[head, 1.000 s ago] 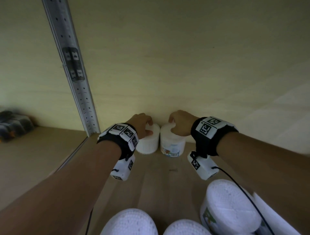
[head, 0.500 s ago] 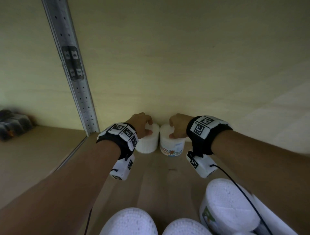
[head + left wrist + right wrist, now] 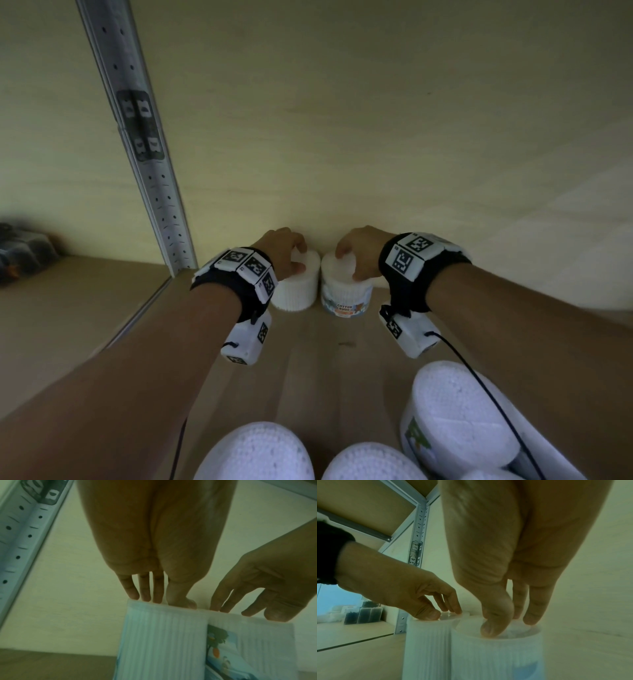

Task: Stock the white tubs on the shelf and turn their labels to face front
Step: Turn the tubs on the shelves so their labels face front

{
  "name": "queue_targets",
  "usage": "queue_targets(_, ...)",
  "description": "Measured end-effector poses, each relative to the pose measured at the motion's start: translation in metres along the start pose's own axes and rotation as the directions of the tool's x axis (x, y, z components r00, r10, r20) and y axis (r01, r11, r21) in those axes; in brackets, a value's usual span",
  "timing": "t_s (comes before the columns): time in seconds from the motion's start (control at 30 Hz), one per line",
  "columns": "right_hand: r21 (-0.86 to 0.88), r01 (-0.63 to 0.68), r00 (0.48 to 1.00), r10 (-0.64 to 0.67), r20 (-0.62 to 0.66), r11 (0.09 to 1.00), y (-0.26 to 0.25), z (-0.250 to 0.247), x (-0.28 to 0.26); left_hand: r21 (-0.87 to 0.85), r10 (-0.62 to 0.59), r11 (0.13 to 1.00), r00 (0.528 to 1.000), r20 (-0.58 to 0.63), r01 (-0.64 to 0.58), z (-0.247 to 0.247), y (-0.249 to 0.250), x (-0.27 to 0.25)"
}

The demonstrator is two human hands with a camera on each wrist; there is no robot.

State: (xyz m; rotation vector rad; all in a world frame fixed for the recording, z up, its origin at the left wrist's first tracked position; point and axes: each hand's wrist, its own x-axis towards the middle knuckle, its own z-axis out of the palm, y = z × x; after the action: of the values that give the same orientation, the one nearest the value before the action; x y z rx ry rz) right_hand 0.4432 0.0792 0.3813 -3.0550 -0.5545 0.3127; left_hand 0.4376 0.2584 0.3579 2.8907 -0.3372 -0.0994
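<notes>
While kept side by side at 12 o'clock, far back on the shelf [image 3: 308, 359], twisted the right tub [image 3: 346, 291] a bit more, bringing its COTTON BUDS label [image 3: 345, 308] round to the front, so done there. Still need to turn the left tub [image 3: 296, 291], showing only plain white ribs. Grasping each lid from above with curled fingers: left hand [image 3: 282, 251] on the left tub, right hand [image 3: 359, 253] on the right tub.

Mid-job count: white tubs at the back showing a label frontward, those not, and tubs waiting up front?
Labelled back tub: 1
Plain-side back tub: 1
Front tubs in clear view: 3
Total: 5
</notes>
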Motion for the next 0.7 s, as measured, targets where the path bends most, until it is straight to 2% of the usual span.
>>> queue_targets(0.43, -0.013, 0.027, 1.0, -0.027, -0.003, 1.0, 0.001, -0.001, 0.002, 0.011, 0.021, 1.0, 0.998, 0.051, -0.022, -0.006, 0.004, -0.002)
queue_targets(0.7, 0.023, 0.014, 1.0, -0.014, 0.02, 1.0, 0.003, -0.003, 0.004, 0.015, 0.088, 0.996, 0.981, 0.175, -0.092, -0.021, 0.012, -0.002)
